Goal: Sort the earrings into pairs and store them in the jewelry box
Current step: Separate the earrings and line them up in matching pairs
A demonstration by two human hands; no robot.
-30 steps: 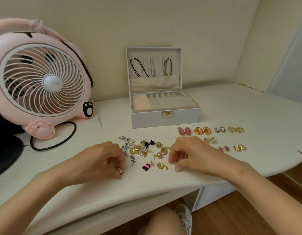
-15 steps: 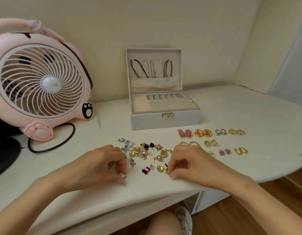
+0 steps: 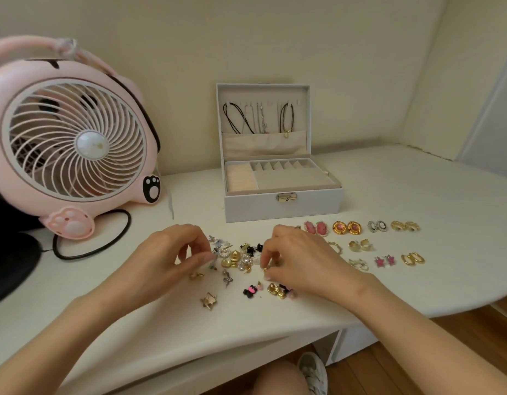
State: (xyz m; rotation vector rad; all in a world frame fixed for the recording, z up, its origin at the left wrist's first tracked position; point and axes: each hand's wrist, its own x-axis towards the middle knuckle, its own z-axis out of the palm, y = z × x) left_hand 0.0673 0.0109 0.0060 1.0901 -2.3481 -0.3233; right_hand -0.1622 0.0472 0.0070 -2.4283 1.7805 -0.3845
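Note:
An open grey jewelry box [image 3: 281,208] stands at the back of the white table [image 3: 417,280], its tray compartments bare. A loose pile of mixed earrings [image 3: 238,259] lies between my hands. My left hand [image 3: 166,260] has thumb and forefinger pinched on a small earring at the pile's left edge. My right hand [image 3: 300,260] pinches a small gold earring [image 3: 265,269] at the pile's right edge. A gold square earring [image 3: 209,301] lies alone near the front. To the right, sorted pairs lie in rows: pink ovals [image 3: 315,228], gold-and-red rounds [image 3: 346,227], gold hoops [image 3: 412,259].
A pink fan [image 3: 72,141] fills the left, its black cable [image 3: 104,246] looping over the table close to my left hand. Necklaces hang in the box lid [image 3: 263,118]. The table's front edge runs just behind my wrists; a shoe [image 3: 312,372] shows below.
My left hand let go of the gold square earring, which now lies on the table, and moved up to the pile. My right hand shifted up and left to the pile's right edge.

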